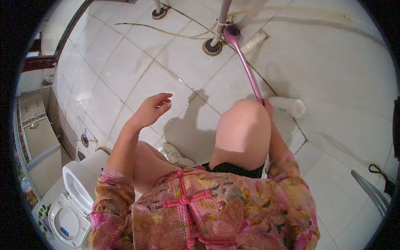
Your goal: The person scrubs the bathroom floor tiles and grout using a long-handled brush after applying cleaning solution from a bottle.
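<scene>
My right hand (266, 106), partly hidden behind my bent knee, grips the lower end of the handle of a pink long-handled brush (248, 68). The brush's dark-bristled head rests by the wall side, beside a grey-white drain pipe (220, 25) that enters a dark round floor collar (212, 47). My left hand (159, 107) hangs over the white floor tiles (175, 78), holding nothing, its fingers loosely curled and parted from the thumb.
A white plastic bottle (289, 107) lies right of my knee. A thin yellowish hose (162, 32) trails over the tiles. A second pipe (158, 6) stands farther back. At left are a white toilet (78, 178) with its lid up and a floor drain (84, 140).
</scene>
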Motion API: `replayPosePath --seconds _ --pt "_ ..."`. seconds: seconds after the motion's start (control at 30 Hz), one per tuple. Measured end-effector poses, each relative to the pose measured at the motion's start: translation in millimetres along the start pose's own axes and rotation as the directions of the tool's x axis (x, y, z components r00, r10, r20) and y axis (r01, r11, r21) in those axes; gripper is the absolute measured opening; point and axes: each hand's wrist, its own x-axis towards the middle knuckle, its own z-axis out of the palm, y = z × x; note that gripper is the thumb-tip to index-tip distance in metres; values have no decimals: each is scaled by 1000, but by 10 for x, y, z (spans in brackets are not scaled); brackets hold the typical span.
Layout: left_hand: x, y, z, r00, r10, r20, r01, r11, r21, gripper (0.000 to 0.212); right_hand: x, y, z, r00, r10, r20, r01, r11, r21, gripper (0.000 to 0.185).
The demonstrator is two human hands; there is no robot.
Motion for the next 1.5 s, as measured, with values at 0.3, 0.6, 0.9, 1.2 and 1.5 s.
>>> replayPosePath --seconds 0.3,0.6,0.9,1.2,1.5 --pt "-109 -10 119 999 -10 50 0 982 190 35 273 -287 -246 964 29 265 82 914 -397 51" --pt "-58 36 178 996 56 75 -74 960 269 34 159 -278 -193 965 100 243 -15 944 -329 52" --pt "-131 81 74 997 50 62 -63 972 228 33 210 172 -538 952 -6 306 176 828 -532 53" --pt "-145 -103 48 995 -32 91 4 954 298 35 257 -462 -549 929 71 364 175 781 -599 60" --pt "-62 74 34 992 47 121 -80 954 290 34 402 -231 -96 944 20 328 203 749 -631 54"
